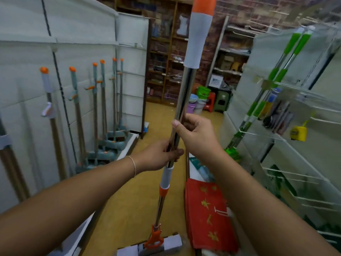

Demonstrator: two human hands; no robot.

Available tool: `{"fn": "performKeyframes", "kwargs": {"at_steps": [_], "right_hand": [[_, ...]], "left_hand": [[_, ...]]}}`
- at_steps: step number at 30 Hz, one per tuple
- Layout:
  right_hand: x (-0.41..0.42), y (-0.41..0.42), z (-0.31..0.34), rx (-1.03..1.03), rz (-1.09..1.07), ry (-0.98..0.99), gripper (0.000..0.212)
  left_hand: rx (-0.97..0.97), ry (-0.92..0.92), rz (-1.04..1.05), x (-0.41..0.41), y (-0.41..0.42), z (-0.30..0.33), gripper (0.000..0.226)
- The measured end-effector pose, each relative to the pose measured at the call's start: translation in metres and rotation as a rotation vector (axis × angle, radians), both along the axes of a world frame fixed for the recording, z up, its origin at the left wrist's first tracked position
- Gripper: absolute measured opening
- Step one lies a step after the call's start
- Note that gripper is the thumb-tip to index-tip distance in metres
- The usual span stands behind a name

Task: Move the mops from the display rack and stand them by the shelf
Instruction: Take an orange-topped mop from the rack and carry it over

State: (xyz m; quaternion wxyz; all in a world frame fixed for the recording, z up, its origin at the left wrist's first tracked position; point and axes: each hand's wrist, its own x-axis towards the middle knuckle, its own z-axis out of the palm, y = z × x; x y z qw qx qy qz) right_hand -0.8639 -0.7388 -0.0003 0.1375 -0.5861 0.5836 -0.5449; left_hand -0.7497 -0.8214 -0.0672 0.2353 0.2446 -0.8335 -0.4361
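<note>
I hold a mop (185, 89) upright in the aisle: shiny metal pole, grey and orange grip at the top, orange bracket and grey sponge head near the floor. My right hand (195, 134) grips the pole at mid height. Just below it, my left hand (159, 156) grips the same pole above the grey collar. Several mops with orange caps and grey-blue heads (102, 111) stand against the white shelf (79, 52) on the left. Two green-handled mops (273, 78) hang on the wire display rack (299, 111) on the right.
A red bag (208, 215) with gold stars lies on the floor to the right of the mop head. Buckets and plastic stools (204, 100) stand at the aisle's far end before wooden shelves. A yellow tape measure (299, 133) hangs on the rack. The floor is yellow-brown.
</note>
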Motion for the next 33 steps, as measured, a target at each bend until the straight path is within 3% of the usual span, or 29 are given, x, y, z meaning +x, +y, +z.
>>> {"fn": "performKeyframes", "kwargs": {"at_steps": [11,26,33], "right_hand": [[-0.08,-0.145,0.003,-0.009,-0.103,-0.019,0.012],[-0.246,-0.343,-0.006,-0.044,-0.115,-0.05,0.007],[-0.307,-0.417,0.001,-0.044,-0.09,-0.095,0.011]], "left_hand": [[0.079,-0.081,-0.061,-0.078,-0.144,0.011,0.038],[0.201,-0.236,-0.094,-0.234,-0.341,0.009,0.018],[0.232,-0.102,-0.101,-0.286,-0.415,0.022,0.022]]}}
